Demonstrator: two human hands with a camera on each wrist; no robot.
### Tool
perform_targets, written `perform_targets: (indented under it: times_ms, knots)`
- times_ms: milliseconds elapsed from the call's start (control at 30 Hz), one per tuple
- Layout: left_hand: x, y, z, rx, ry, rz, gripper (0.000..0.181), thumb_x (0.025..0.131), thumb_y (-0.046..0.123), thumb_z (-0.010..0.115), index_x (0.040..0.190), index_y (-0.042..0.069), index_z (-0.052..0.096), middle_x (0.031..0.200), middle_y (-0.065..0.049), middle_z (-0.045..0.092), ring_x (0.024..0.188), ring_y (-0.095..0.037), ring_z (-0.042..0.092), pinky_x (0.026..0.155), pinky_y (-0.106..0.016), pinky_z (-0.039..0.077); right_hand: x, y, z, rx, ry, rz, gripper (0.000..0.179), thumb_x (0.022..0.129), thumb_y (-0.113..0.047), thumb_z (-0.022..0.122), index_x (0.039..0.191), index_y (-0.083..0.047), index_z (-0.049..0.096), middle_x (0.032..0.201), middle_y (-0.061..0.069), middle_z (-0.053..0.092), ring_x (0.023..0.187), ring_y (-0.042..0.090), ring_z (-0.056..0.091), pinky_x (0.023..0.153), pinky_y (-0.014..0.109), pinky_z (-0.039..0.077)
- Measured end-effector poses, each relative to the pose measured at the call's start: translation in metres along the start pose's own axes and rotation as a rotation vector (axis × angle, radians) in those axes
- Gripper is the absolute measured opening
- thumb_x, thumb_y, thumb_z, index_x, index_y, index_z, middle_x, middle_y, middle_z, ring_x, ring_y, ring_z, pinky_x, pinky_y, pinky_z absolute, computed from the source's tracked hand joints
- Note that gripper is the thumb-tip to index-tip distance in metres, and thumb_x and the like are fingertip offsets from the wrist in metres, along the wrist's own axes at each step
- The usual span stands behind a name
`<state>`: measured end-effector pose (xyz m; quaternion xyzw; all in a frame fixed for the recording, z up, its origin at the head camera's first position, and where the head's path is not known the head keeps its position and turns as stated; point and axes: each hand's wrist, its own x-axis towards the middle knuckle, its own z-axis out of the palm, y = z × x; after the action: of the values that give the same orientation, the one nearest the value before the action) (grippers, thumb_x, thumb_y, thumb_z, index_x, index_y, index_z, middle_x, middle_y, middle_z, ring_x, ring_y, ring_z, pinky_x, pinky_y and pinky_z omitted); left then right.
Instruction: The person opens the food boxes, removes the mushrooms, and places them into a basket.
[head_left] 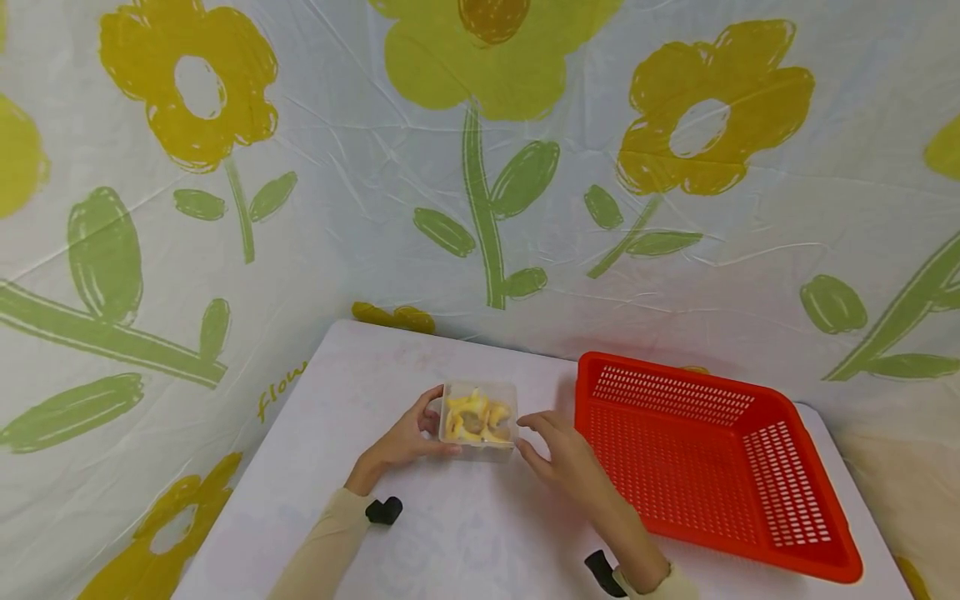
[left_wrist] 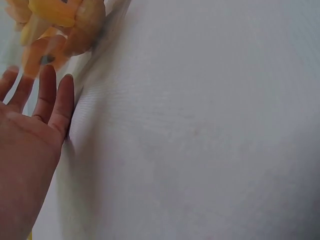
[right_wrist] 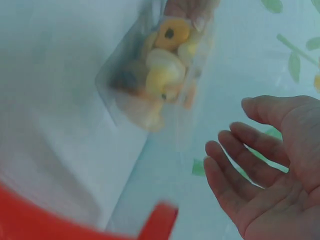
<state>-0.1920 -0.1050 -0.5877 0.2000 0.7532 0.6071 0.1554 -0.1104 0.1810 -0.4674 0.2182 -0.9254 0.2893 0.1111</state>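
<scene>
Gripping one clear plastic box by its left side, the left hand has it over the white table! Across from it, the right hand holds nothing, fingers loosely bent, just beside the box's right side. Inside, several yellow and orange pieces crowd together, too jumbled to count. Further right sits one red plastic basket, and two beige sleeves frame the action.
</scene>
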Motion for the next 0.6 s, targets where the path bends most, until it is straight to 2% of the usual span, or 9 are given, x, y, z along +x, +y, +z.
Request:
perform_targets:
  times_ms: [133,267,433,600]
  knots:
    - [0.001,-0.004,0.000,-0.026,-0.008,-0.003,0.106,0.080,0.021,0.090,0.162,0.015,0.023,0.118,-0.016,0.054,0.102,-0.027,0.059,0.098,-0.045,0.045,0.002,-0.005,0.013,0.045,-0.003,-0.028,0.025,0.088,-0.004,0.079,0.111,0.000,0.071,0.107,0.011,0.071,0.095,0.028,0.067,0.084,0.041,0.059]
    - [0.001,-0.005,0.001,-0.043,-0.010,-0.023,0.106,0.081,0.023,0.090,0.162,0.017,0.022,0.131,-0.016,0.049,0.110,-0.028,0.055,0.102,-0.049,0.044,0.000,-0.010,0.025,0.084,0.008,0.011,0.026,0.087,-0.002,0.080,0.111,-0.002,0.071,0.104,0.009,0.071,0.090,0.026,0.067,0.079,0.035,0.060]
    - [0.001,-0.004,0.001,-0.061,-0.006,-0.037,0.104,0.082,0.021,0.089,0.161,0.018,0.024,0.132,-0.016,0.047,0.113,-0.029,0.055,0.103,-0.049,0.043,-0.003,-0.015,0.040,0.156,0.025,0.027,0.022,0.086,0.000,0.080,0.106,-0.002,0.070,0.095,0.006,0.070,0.083,0.022,0.066,0.073,0.035,0.060]
    - [0.000,-0.003,0.000,-0.063,-0.003,-0.043,0.103,0.081,0.020,0.089,0.161,0.020,0.024,0.136,-0.016,0.045,0.113,-0.030,0.054,0.104,-0.050,0.043,-0.005,-0.019,0.050,0.235,-0.048,0.142,0.011,0.094,-0.009,0.075,0.104,-0.009,0.070,0.088,-0.005,0.068,0.078,0.009,0.062,0.071,0.030,0.059]
